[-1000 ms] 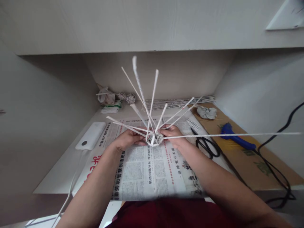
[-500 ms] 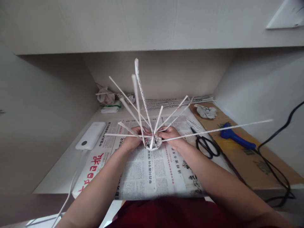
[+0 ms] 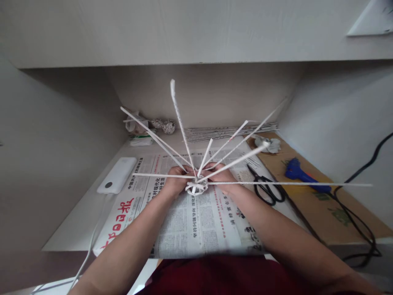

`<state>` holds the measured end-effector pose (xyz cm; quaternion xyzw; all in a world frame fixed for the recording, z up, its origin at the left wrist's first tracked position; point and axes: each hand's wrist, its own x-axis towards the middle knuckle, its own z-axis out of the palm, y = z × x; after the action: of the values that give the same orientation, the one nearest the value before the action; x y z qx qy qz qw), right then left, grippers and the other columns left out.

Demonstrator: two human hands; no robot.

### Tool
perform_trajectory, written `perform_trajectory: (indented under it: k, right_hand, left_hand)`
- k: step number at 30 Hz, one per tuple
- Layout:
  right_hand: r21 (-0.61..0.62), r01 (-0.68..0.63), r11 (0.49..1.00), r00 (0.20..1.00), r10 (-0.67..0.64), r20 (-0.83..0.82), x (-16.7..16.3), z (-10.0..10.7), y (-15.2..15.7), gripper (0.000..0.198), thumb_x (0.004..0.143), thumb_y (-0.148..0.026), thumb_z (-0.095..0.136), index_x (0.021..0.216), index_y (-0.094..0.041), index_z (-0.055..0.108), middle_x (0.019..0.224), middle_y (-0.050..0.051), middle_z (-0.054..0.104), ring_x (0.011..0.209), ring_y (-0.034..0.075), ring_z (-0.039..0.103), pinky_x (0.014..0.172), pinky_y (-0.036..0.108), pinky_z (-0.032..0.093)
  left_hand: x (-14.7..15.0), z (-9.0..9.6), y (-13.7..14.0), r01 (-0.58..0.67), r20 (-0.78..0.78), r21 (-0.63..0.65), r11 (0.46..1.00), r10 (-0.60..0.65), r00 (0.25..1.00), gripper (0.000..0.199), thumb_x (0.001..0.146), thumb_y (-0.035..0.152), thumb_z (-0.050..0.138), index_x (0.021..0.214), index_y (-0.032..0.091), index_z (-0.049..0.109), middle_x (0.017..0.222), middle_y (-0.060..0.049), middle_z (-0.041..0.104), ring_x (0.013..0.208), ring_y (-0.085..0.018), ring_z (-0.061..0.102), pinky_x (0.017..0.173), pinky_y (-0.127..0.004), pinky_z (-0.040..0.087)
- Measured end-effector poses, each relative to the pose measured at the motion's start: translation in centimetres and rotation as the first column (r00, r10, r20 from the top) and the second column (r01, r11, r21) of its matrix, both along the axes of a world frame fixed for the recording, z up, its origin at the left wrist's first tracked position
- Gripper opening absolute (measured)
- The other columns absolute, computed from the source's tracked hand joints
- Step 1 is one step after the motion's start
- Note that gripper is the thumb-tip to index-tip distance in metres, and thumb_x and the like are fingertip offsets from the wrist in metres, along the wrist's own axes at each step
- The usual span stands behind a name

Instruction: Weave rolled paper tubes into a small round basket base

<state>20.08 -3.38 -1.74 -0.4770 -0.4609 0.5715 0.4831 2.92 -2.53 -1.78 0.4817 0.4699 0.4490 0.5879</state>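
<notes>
Between both hands is a small piece woven from rolled newspaper tubes (image 3: 196, 187), with several long paper tubes fanning out from its round middle. My left hand (image 3: 179, 177) is closed on its left side, the fingers partly behind the tubes. On the right side, my right hand (image 3: 221, 176) grips it near the base of the spokes; its fingertips are partly hidden. One long thin tube (image 3: 291, 184) runs out to the right across my right wrist. Under the hands lies a spread newspaper (image 3: 208, 229).
Black scissors (image 3: 266, 189) lie right of the newspaper. A blue glue gun (image 3: 302, 176) with a black cord rests on cardboard (image 3: 319, 209). A white power bank (image 3: 117, 175) is at left. Along the back wall are a bundle of paper tubes (image 3: 221, 133) and a plastic bag (image 3: 136, 124).
Several spokes have swung round: one from the left now points to the upper right. The long right-hand tube has dropped lower. Both hands stay around the woven middle.
</notes>
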Motion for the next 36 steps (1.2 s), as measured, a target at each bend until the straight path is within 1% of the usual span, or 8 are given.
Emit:
perform_trajectory:
  k: [7,11,17,22,26,30,32,36]
  right_hand:
    - [-0.016,0.044,0.999,0.999,-0.044,0.012,-0.4,0.2,-0.2,0.020,0.062,-0.031,0.080,0.075,-0.018,0.070,0.069,0.002,0.071,0.061,0.018,0.066,0.055,0.028,0.054]
    - [-0.028,0.044,0.999,0.999,-0.043,0.028,-0.5,0.3,-0.4,0.021,0.061,-0.030,0.080,0.074,-0.019,0.068,0.065,0.001,0.069,0.054,0.017,0.063,0.047,0.027,0.051]
    - [0.046,0.048,0.998,0.993,-0.053,0.101,-0.3,0.5,-0.3,0.016,0.063,-0.028,0.077,0.070,-0.019,0.067,0.064,0.001,0.068,0.059,0.016,0.063,0.053,0.025,0.050]
    - [0.037,0.038,0.999,0.994,-0.042,0.102,-0.2,0.3,-0.4,0.016,0.063,-0.028,0.077,0.069,-0.018,0.066,0.062,0.000,0.067,0.056,0.015,0.061,0.052,0.025,0.048]
    - [0.045,0.016,0.999,0.992,-0.021,0.121,-0.4,0.2,-0.4,0.020,0.058,-0.029,0.082,0.069,-0.018,0.068,0.065,0.001,0.070,0.059,0.017,0.063,0.054,0.026,0.049]
    - [0.051,0.012,0.999,0.997,-0.016,0.071,-0.5,0.1,-0.3,0.024,0.060,-0.035,0.083,0.072,-0.018,0.070,0.069,0.002,0.072,0.065,0.017,0.066,0.059,0.026,0.052]
    - [0.014,0.012,1.000,0.997,-0.013,0.075,-0.2,0.1,-0.2,0.027,0.064,-0.040,0.081,0.073,-0.018,0.070,0.070,0.003,0.072,0.062,0.017,0.066,0.056,0.026,0.052]
    - [-0.117,-0.121,0.986,0.967,0.143,0.210,0.8,0.3,-0.2,0.033,0.063,-0.046,0.082,0.071,-0.017,0.067,0.063,0.004,0.069,0.048,0.014,0.058,0.043,0.024,0.044]
  left_hand:
    - [0.0,0.0,0.2,0.020,0.019,0.046,0.999,-0.021,1.000,0.032,0.052,0.029,0.087,0.077,0.015,0.074,0.068,-0.004,0.071,0.060,-0.018,0.063,0.059,-0.028,0.049]
    - [0.2,0.0,0.1,-0.011,0.011,0.084,0.996,0.010,1.000,0.028,0.057,0.033,0.085,0.076,0.016,0.073,0.068,-0.003,0.070,0.060,-0.017,0.062,0.059,-0.028,0.048]
    - [0.4,-0.3,0.0,-0.039,0.045,0.117,0.992,0.034,0.998,0.027,0.060,0.033,0.083,0.077,0.016,0.070,0.071,-0.004,0.069,0.064,-0.017,0.063,0.060,-0.027,0.049]
    - [0.2,0.0,0.0,0.022,0.043,0.035,0.999,-0.023,0.999,0.035,0.053,0.030,0.087,0.079,0.015,0.070,0.065,-0.003,0.068,0.054,-0.015,0.058,0.055,-0.027,0.048]
    - [0.1,-0.1,0.1,0.076,-0.006,0.006,0.997,-0.076,0.997,0.035,0.045,0.029,0.090,0.071,0.015,0.070,0.063,-0.004,0.068,0.053,-0.016,0.060,0.053,-0.028,0.049]
    - [0.0,-0.2,0.2,0.041,-0.042,0.016,0.999,-0.040,0.998,0.029,0.048,0.030,0.088,0.067,0.014,0.071,0.060,-0.004,0.067,0.054,-0.017,0.060,0.053,-0.028,0.048]
    - [-0.1,-0.1,0.2,-0.004,-0.055,0.036,0.999,0.006,0.998,0.028,0.050,0.030,0.087,0.068,0.014,0.072,0.059,-0.004,0.067,0.054,-0.017,0.060,0.051,-0.028,0.047]
    - [-0.4,0.4,0.2,-0.099,-0.139,0.090,0.991,0.111,0.984,0.025,0.054,0.033,0.084,0.066,0.015,0.071,0.058,-0.003,0.065,0.052,-0.016,0.058,0.048,-0.026,0.042]
